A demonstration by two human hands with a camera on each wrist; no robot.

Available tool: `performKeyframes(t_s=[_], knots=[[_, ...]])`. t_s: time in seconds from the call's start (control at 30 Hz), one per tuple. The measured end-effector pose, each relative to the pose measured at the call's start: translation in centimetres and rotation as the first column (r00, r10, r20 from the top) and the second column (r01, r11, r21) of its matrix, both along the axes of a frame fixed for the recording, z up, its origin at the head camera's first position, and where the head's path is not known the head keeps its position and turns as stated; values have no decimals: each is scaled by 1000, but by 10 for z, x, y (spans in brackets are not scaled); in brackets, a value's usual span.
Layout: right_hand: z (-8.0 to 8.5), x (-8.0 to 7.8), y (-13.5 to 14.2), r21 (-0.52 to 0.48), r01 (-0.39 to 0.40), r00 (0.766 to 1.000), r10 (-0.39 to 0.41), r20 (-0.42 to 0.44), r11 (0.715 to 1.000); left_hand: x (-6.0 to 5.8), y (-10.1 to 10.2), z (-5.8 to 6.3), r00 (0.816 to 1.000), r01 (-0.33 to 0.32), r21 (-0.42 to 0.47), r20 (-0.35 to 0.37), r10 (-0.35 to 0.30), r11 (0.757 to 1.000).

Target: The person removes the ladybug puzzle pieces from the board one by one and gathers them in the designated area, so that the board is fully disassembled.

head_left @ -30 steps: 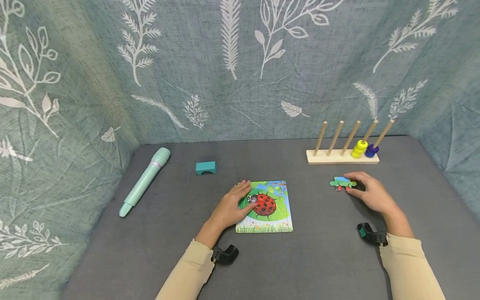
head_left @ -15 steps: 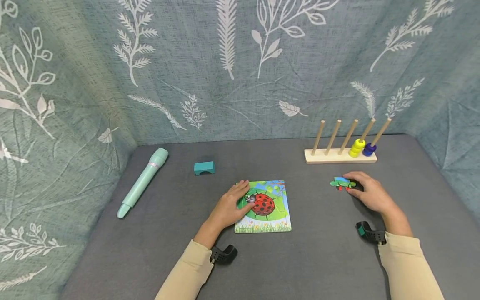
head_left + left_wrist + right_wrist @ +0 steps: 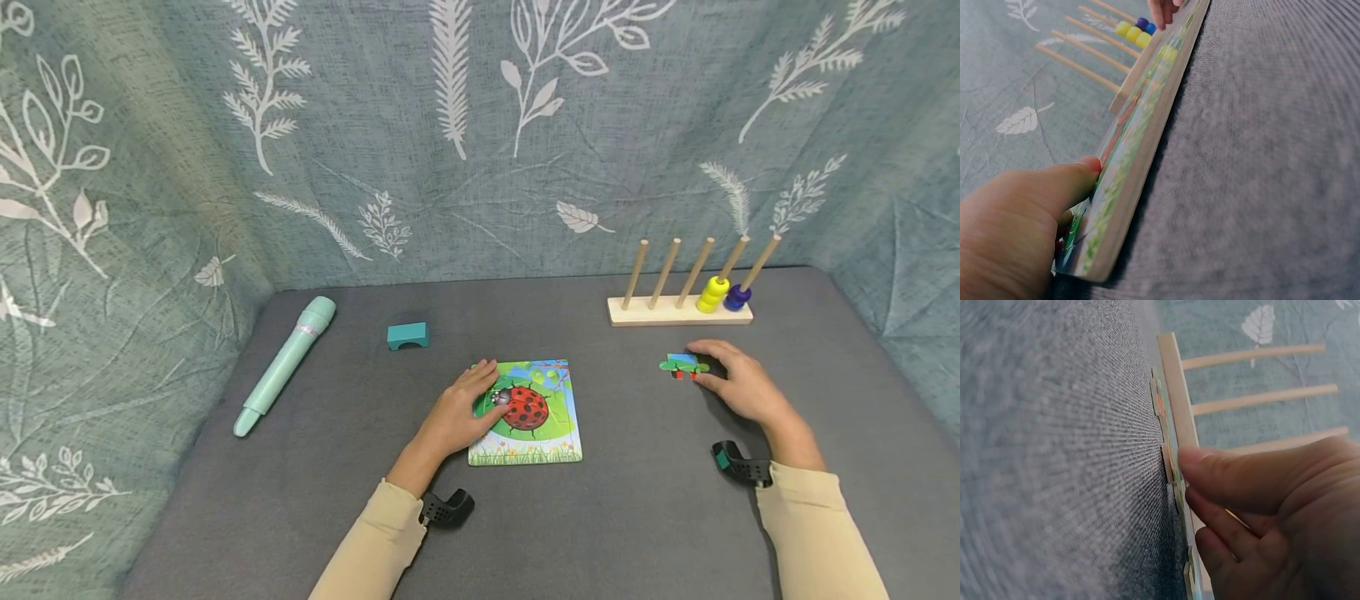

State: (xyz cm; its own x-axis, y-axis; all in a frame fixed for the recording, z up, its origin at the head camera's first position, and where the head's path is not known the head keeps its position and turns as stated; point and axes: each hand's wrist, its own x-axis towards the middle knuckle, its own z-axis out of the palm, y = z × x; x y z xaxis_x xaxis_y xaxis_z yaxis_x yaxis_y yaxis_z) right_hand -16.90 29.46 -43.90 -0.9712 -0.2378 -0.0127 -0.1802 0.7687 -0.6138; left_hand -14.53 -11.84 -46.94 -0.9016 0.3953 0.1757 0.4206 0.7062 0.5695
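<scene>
A square ladybug jigsaw puzzle (image 3: 555,421) lies flat on the table in the head view. My left hand (image 3: 457,415) rests on its left side, fingers stretched toward the far left corner and thumb on the printed ladybug. From the left wrist, the thumb presses on the face of the puzzle's wooden board (image 3: 1132,194). To the right, my right hand (image 3: 738,385) pinches a loose jigsaw puzzle piece (image 3: 681,364) between thumb and forefinger at its right end. This piece is green, blue and red, low at the table surface; the right wrist view shows its thin edge.
Behind the right hand stands a wooden peg stand (image 3: 660,311) with yellow beads (image 3: 713,294) and dark blue beads (image 3: 738,297) on two pegs. A teal arch block (image 3: 408,335) sits behind the puzzle. A mint toy microphone (image 3: 285,367) lies at far left. Patterned cloth (image 3: 420,125) hangs behind.
The head view has shifted slightly. Both hands keep nearly the same places, the left on the puzzle and the right at the loose piece.
</scene>
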Motion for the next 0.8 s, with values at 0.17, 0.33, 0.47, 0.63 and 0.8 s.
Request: performKeyframes(t_s=[0.17, 0.33, 0.47, 0.63, 0.8], knots=[[3, -2, 0, -43, 4, 1000, -4, 6, 999, -1, 1, 1, 1000, -1, -1, 0, 1, 1000], [4, -3, 1, -97, 1, 999, 3, 35, 995, 0, 1, 2, 1000, 0, 3, 1, 0, 1000], [6, -3, -1, -134, -8, 998, 16, 59, 991, 0, 1, 2, 1000, 3, 3, 2, -3, 1000], [7, -2, -7, -182, -30, 996, 45, 81, 983, 0, 1, 2, 1000, 3, -3, 4, -3, 1000], [6, -3, -17, -225, -62, 994, 81, 78, 972, 1, 1, 4, 1000, 6, 5, 4, -6, 1000]])
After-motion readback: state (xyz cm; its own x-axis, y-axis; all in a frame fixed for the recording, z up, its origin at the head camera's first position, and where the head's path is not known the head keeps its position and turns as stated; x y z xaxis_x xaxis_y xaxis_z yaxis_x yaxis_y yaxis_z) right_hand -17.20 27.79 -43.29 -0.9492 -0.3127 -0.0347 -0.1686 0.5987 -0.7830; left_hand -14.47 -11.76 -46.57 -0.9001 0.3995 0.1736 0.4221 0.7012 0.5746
